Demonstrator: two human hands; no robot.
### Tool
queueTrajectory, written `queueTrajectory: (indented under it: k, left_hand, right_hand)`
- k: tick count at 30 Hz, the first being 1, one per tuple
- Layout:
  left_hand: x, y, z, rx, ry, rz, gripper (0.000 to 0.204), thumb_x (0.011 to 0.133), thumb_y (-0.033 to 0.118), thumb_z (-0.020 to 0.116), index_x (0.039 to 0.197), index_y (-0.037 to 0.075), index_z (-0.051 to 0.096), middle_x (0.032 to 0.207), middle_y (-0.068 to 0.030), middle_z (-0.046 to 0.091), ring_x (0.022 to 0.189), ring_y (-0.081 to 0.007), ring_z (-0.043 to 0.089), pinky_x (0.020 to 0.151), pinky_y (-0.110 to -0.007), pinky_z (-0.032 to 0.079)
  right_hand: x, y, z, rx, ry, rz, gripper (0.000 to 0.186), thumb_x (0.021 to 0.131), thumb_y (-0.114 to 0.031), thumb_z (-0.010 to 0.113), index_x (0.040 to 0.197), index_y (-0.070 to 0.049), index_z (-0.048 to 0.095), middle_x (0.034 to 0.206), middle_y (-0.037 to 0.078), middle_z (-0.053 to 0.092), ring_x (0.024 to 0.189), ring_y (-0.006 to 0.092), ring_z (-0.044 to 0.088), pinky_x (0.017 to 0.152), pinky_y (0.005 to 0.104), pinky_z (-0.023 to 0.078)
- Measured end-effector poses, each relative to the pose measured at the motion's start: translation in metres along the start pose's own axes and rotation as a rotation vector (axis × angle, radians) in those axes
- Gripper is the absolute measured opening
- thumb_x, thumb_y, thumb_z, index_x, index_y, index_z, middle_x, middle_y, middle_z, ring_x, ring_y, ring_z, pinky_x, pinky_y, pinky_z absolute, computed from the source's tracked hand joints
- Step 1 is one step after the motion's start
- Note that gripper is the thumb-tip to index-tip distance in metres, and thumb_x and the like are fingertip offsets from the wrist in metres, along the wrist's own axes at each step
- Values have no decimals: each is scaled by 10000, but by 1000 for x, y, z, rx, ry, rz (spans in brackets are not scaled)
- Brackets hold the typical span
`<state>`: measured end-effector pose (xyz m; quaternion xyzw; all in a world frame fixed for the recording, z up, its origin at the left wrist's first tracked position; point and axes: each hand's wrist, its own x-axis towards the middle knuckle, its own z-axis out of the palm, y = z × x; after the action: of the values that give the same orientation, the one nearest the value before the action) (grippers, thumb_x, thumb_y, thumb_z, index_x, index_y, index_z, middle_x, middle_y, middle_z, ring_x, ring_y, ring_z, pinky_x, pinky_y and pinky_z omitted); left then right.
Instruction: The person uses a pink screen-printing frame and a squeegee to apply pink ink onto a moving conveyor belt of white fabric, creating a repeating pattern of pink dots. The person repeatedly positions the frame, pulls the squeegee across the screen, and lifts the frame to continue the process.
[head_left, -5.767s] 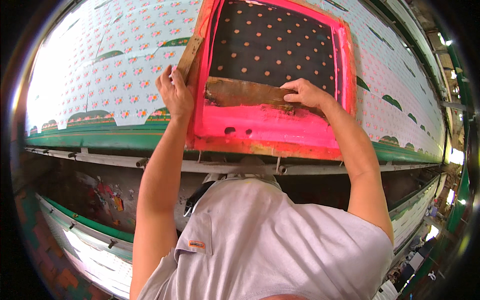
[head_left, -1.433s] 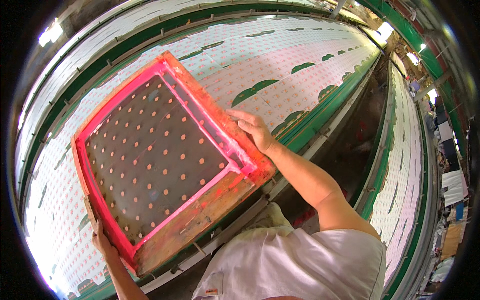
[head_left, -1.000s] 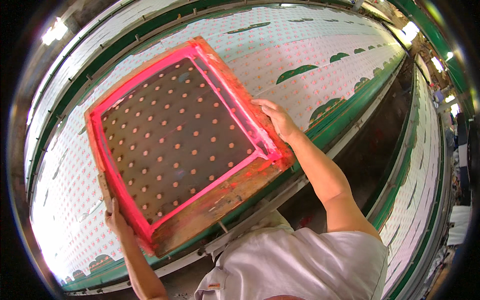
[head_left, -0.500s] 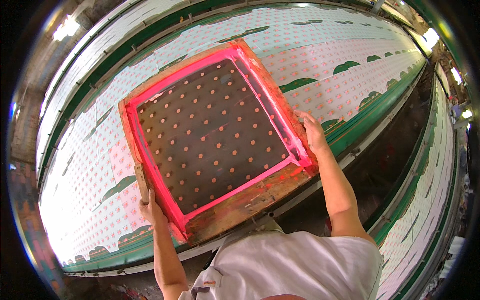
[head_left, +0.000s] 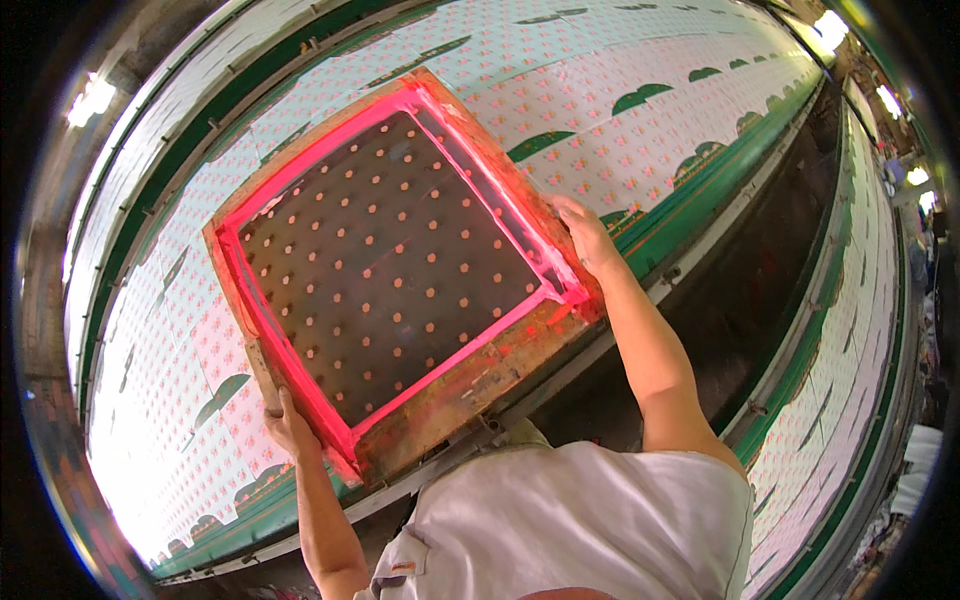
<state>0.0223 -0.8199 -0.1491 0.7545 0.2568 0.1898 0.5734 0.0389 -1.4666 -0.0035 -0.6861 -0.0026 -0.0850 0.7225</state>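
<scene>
A square wooden screen frame [head_left: 475, 362], smeared with bright pink paint, lies tilted across my view over a long printing table, its dark mesh [head_left: 380, 270] dotted with small pale spots. My left hand [head_left: 290, 425] is closed on a wooden strip [head_left: 258, 368] along the frame's left side, near the lower corner. My right hand [head_left: 585, 235] grips the frame's right side. The underside of each grip is hidden. I cannot tell whether the frame rests on the table or is held just above it.
The long table [head_left: 640, 135] bears pale sheets printed with small pink flowers, with green scalloped edging and a green rim. A rail [head_left: 660, 280] runs along its near edge, beside a dark aisle. Another printed table [head_left: 820, 390] stands at right. Lamps [head_left: 828, 30] glow beyond.
Earlier my right hand held a dark wooden board inside the frame; now it grips the frame's side. Over the last second frame and hands shifted rightward in view, then slightly back left.
</scene>
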Motion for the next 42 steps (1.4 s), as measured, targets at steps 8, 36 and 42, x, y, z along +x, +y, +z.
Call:
queueTrajectory:
  k: [8, 36, 42]
  left_hand:
    - [0, 5, 7, -51, -51, 14, 481, 969, 395, 878, 988, -39, 673, 872, -63, 672, 754, -165, 586, 682, -362, 508]
    - [-10, 7, 19, -15, 113, 146, 635, 1113, 456, 620, 1459, -73, 562, 1399, -306, 557, 1290, -463, 586, 1102, -530, 500]
    - [-15, 12, 18, 21, 106, 139, 621, 1108, 433, 634, 1440, -87, 564, 1396, -312, 562, 1313, -472, 563, 1110, -543, 485]
  right_hand:
    - [-90, -45, 110, -1144, -211, -471, 497, 931, -288, 849, 1385, -121, 737, 1454, 181, 675, 1402, 418, 599, 1193, 542, 476]
    - [-33, -19, 269, -1112, -866, 164, 305, 988, -104, 760, 1289, -64, 789, 1133, 162, 822, 1053, 286, 774, 979, 401, 570]
    - [-13, -5, 269, -1062, -1006, 251, 301, 986, -79, 748, 1280, -16, 772, 1111, 164, 816, 1054, 266, 751, 995, 403, 558]
